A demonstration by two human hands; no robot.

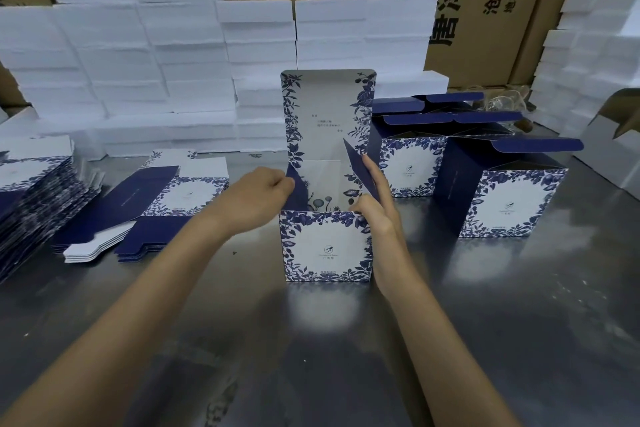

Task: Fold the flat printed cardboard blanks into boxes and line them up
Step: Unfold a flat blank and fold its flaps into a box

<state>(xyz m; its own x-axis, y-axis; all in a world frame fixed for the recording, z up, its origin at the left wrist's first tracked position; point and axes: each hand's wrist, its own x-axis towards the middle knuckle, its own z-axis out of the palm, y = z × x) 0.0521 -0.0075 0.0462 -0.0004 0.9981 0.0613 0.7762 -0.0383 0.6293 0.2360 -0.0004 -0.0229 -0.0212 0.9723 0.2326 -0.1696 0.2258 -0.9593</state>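
A blue-and-white floral printed box [327,246] stands upright in the middle of the metal table [485,322], its tall lid flap [327,114] raised at the back. My left hand [258,199] pinches the dark blue left side flap at the box's top edge. My right hand [375,199] lies against the right side flap, fingers straight along it and thumb on the front rim. Two folded boxes [502,198] [410,163] with open tops stand to the right. Flat blanks [152,204] lie stacked to the left.
A taller pile of flat blanks [38,204] sits at the far left edge. White foam blocks [138,62] are stacked along the back, with brown cartons [485,10] behind them. More white foam [588,62] rises at the right.
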